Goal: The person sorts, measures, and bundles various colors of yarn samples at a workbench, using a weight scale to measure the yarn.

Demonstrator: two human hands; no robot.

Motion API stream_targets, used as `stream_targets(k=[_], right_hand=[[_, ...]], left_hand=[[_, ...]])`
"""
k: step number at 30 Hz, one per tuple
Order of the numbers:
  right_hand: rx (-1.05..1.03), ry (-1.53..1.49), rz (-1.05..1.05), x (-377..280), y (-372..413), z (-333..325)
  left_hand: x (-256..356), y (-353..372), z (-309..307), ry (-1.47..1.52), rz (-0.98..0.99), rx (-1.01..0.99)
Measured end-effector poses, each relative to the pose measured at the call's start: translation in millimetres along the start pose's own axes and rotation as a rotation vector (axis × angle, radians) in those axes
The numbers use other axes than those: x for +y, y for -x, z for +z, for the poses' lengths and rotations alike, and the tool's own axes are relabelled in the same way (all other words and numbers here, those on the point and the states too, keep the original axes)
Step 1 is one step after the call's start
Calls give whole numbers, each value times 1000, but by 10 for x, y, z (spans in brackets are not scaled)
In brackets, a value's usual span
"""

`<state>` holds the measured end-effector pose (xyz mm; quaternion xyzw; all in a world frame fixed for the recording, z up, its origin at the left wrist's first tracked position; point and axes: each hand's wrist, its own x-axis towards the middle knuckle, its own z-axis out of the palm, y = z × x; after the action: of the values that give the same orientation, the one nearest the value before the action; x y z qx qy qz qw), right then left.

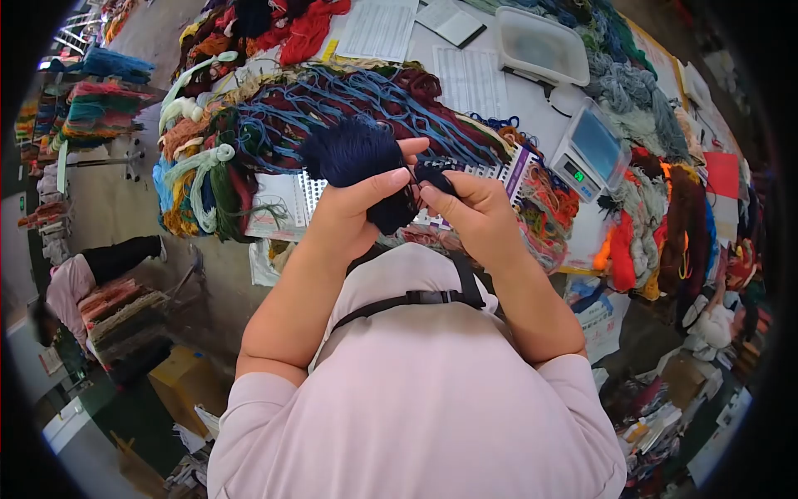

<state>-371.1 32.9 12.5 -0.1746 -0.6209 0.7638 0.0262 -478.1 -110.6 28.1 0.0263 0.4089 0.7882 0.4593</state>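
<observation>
A thick bundle of dark navy yarn (pixel 356 154) is gripped in my left hand (pixel 353 208), its loose ends fanning out to the upper left. My right hand (pixel 478 212) pinches a smaller dark part of the yarn (pixel 434 176) just to the right, with thumb and fingers closed. Both hands are close together above the near edge of the table. Beyond them lies a long heap of blue and maroon yarn (pixel 332 100). Partly hidden beneath my hands is a white sheet with a row of holes (pixel 309 195).
On the right stands a digital scale (pixel 586 154) with a lit display, behind it a clear plastic tub (pixel 544 41). Printed papers (pixel 376 29) lie at the back. Coloured skeins (pixel 195 175) hang over the left edge, more (pixel 657 216) at right. Another person (pixel 71 287) bends at far left.
</observation>
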Motion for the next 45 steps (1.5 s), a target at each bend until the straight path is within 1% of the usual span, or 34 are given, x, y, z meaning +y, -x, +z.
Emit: stream_targets(k=[1,3,5,9,11,18,20,30,33,35,36,38,39,40,42,43,44,45], right_hand=[[1,53,-77,36,0,-6],[17,21,-55,-53,44,59],[18,-39,-40,-50,68,81],[7,-113,-9,-68,120,123],[28,-180,43,-105,142,151],[15,-217,17,-135,141,171],[52,-320,4,-119,141,184],[35,-364,22,-153,143,170],[53,-427,-37,-130,121,174],[161,-479,-59,-122,104,194],[160,-479,-60,-121,85,185],[103,-483,-137,-118,35,144],[96,-402,-143,-114,33,99],[96,-402,-143,-147,46,99],[80,-102,-72,-272,86,117],[58,-37,-117,-275,69,144],[59,-37,-116,-301,74,153],[54,-15,-68,-339,76,159]], left_hand=[[14,8,-4,-17,20,0],[44,19,16,-4,29,-16],[52,24,3,-24,38,-72],[58,59,15,-30,32,-68],[79,85,38,-29,25,-54],[97,90,42,-13,25,-79],[95,88,45,-4,11,-79],[126,74,50,51,-15,-126],[106,56,40,35,-13,-113],[114,48,51,48,-5,-131],[119,46,52,61,3,-146],[124,28,17,24,14,-150],[127,19,6,-13,24,-154],[132,18,12,-13,24,-154],[141,22,34,6,14,-125],[133,24,52,7,11,-125],[123,20,74,15,3,-102],[118,18,83,23,-5,-78]])
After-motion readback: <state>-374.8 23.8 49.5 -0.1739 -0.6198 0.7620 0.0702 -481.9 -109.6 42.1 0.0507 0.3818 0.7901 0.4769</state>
